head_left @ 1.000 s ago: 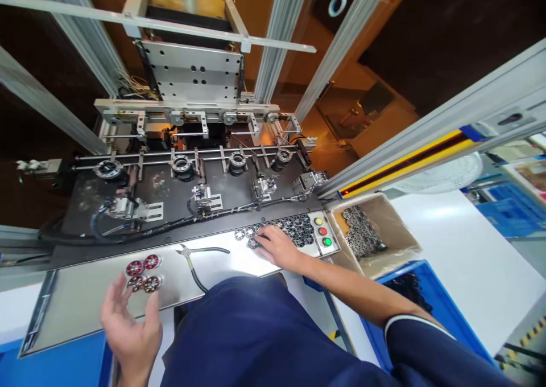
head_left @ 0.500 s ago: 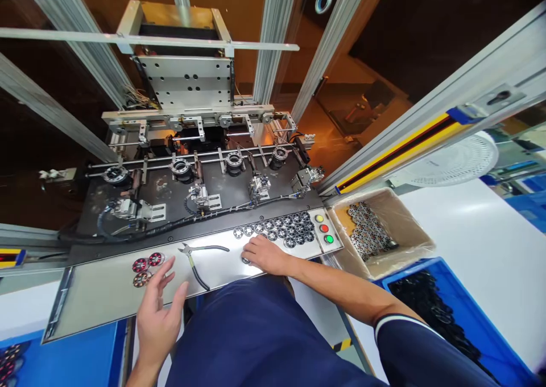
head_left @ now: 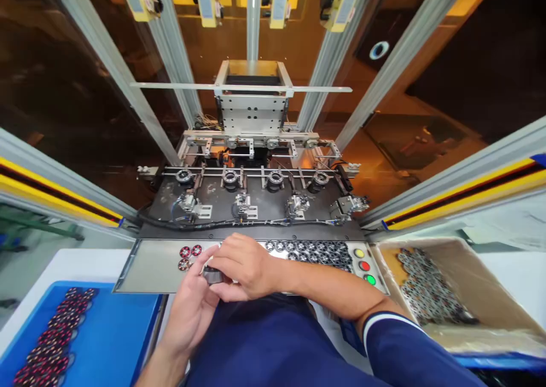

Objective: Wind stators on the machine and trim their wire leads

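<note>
In the middle of the view my two hands meet just in front of the metal ledge. Held between them is a dark grey round stator core [head_left: 212, 275], its side facing me. My left hand [head_left: 190, 304] grips it from the left, thumb and fingers around the rim. From the right, my right hand [head_left: 244, 264] closes over it with curled fingers, hiding part of it. Past my left fingertips lie a few red-wound stators [head_left: 185, 252]. Beyond my right wrist sit rows of black unwound stator cores [head_left: 311, 250].
Behind the ledge [head_left: 147, 264] stands a machine with several round fixtures [head_left: 275, 177]. Yellow, red and green buttons [head_left: 370, 280] are at the ledge's right end. A lined carton [head_left: 478, 256] holds metal cores at right. A blue tray [head_left: 115, 330] with wound stators is at lower left.
My right hand has lifted from the ledge and moved left to meet my left hand, now with a stator core between them. The view has shifted left, and the pliers are hidden.
</note>
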### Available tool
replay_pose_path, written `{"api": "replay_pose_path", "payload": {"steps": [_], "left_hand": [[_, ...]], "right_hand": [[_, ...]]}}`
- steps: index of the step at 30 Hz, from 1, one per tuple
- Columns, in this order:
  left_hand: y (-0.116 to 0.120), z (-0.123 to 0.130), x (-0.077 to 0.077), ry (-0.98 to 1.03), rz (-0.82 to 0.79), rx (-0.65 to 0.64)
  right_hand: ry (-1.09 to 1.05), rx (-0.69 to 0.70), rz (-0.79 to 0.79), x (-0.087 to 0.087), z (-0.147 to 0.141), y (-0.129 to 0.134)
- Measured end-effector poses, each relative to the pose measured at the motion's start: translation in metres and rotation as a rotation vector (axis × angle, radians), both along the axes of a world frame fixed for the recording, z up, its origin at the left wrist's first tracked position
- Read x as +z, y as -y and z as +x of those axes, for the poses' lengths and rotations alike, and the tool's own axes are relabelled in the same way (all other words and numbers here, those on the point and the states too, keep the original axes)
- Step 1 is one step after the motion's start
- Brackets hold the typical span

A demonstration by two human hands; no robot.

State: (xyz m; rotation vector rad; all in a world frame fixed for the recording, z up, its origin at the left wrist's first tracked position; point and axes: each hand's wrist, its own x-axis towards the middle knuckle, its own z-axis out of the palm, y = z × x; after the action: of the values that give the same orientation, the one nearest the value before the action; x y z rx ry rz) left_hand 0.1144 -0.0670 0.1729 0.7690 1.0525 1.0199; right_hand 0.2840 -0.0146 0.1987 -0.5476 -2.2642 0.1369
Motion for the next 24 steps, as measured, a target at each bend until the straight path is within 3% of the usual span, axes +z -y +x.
{"api": "replay_pose_path", "payload": {"steps": [5, 16, 18, 24], "left_hand": [[0.008, -0.002, 0.002, 0.044, 0.036, 0.143], [0.008, 0.000, 0.005, 0.087, 0.119, 0.232], [0.008, -0.005, 0.005, 0.034, 0.119, 0.202], [0.011, -0.015, 0.016, -0.223, 0.135, 0.211]], "right_hand": [[-0.104, 0.013, -0.155, 0.009, -0.002, 0.005], [-0.325, -0.050, -0.064, 0.000, -0.013, 0.006], [-0.330, 0.055, -0.186, 0.005, -0.007, 0.004], [-0.237, 0.427, -0.799, 0.023, 0.016, -0.022]]}}
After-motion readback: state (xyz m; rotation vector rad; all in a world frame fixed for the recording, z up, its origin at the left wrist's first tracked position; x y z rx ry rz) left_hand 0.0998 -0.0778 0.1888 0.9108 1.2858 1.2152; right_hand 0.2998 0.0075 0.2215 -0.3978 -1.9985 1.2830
